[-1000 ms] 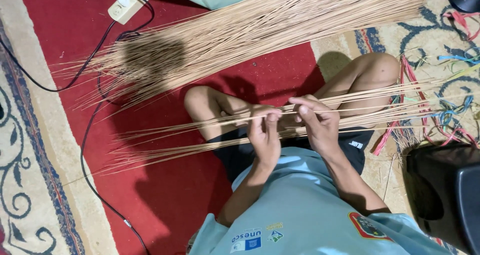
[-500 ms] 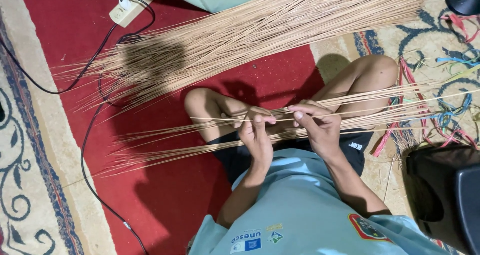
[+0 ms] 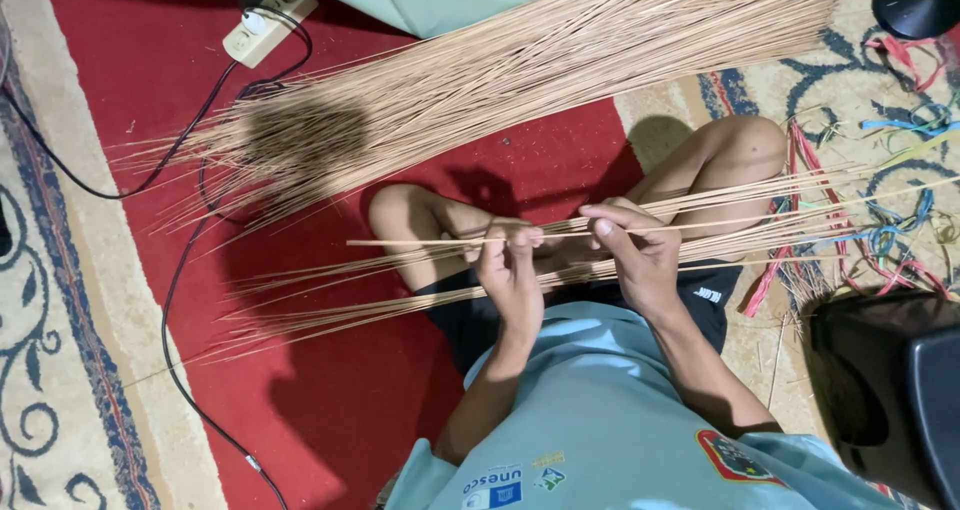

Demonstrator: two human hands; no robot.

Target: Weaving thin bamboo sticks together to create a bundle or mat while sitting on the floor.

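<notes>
- Left hand pinches one thin stick; right hand pinches it too, probably.
- Stick bundle just below both grips.
- Big pile well beyond.

Thin tan sticks (loose bundle) lying level across lap; ends splayed
</notes>
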